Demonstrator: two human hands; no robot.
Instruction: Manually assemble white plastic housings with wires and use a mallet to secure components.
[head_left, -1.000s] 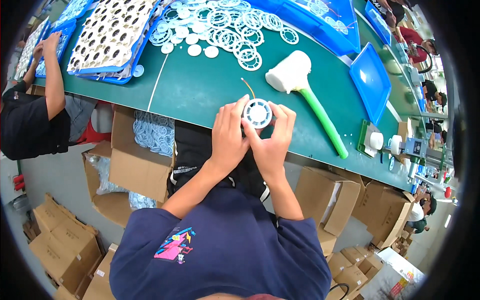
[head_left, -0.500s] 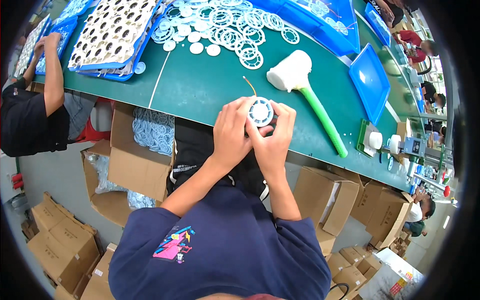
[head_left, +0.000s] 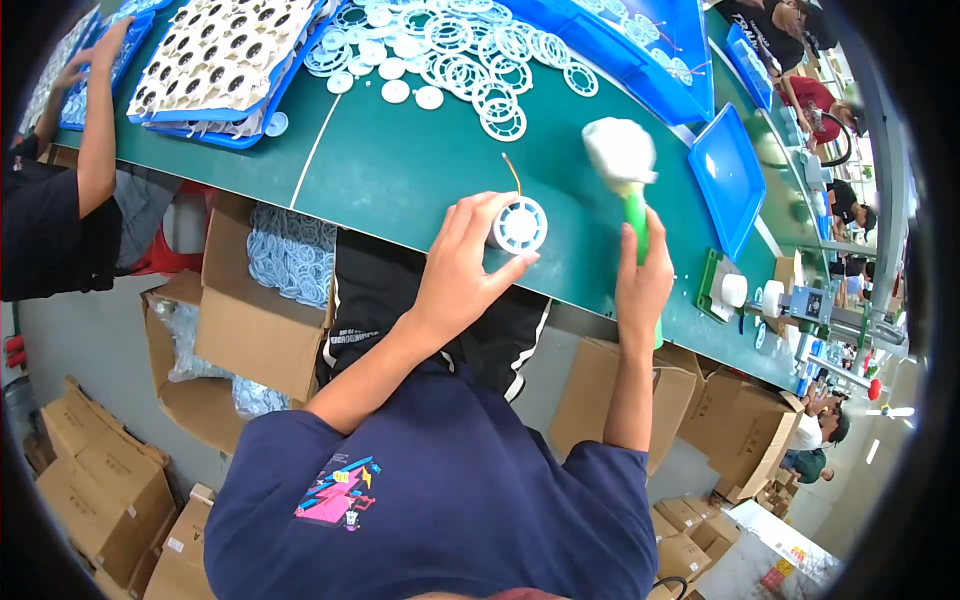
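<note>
My left hand (head_left: 462,262) grips a small round white motor-like part (head_left: 521,226) at the near edge of the green table. Its top has a ring of dark slots, and a thin orange-red wire (head_left: 513,174) sticks out at its far side. In my right hand (head_left: 643,280) is a mallet (head_left: 620,155) with a green handle and a white head. The mallet stands head-away over the table, to the right of the round part, and its head is slightly blurred.
Pale slotted rings and discs (head_left: 462,72) lie heaped at the far side. Blue trays (head_left: 735,180) stand right and far; one at left holds a moulded carton sheet (head_left: 225,55). A small green-based fixture (head_left: 712,285) sits at right. Cardboard boxes (head_left: 262,310) flank my legs. A co-worker's arm (head_left: 97,130) is at far left.
My right hand has left the round part and taken the mallet by its handle, swinging it upright from where it lay. My left hand alone still holds the part.
</note>
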